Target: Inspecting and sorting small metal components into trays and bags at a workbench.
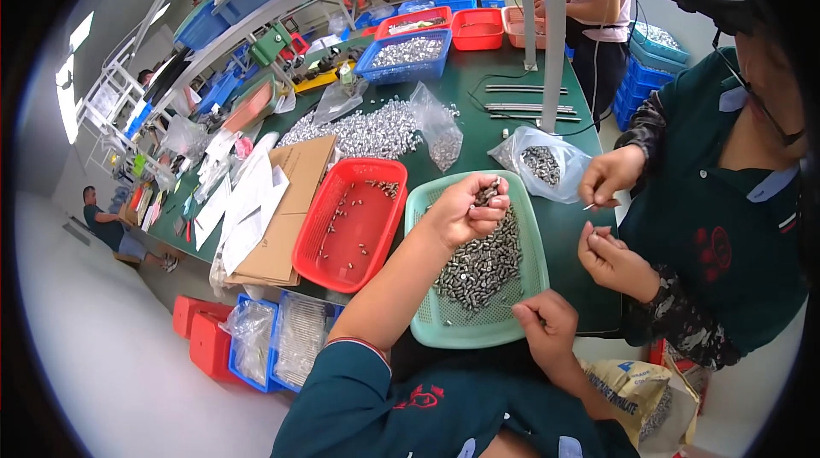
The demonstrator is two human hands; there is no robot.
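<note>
Metal parts (486, 195) in left hand (464, 214); right hand (552, 327) — by green basket (444, 336)

Dark blue capital lettering (617, 391) stands on the yellowish sack (679, 411), right of and below the right hand (549, 327). A red emblem (420, 396) marks the wearer's green shirt (337, 402) below the left hand (471, 208); another red emblem (716, 253), its characters too small to read, lies right of the right hand.

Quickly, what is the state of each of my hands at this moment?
Left hand: curled closed, holding small metal parts.
Right hand: loosely curled by the green basket; whether it holds anything cannot be told.
</note>
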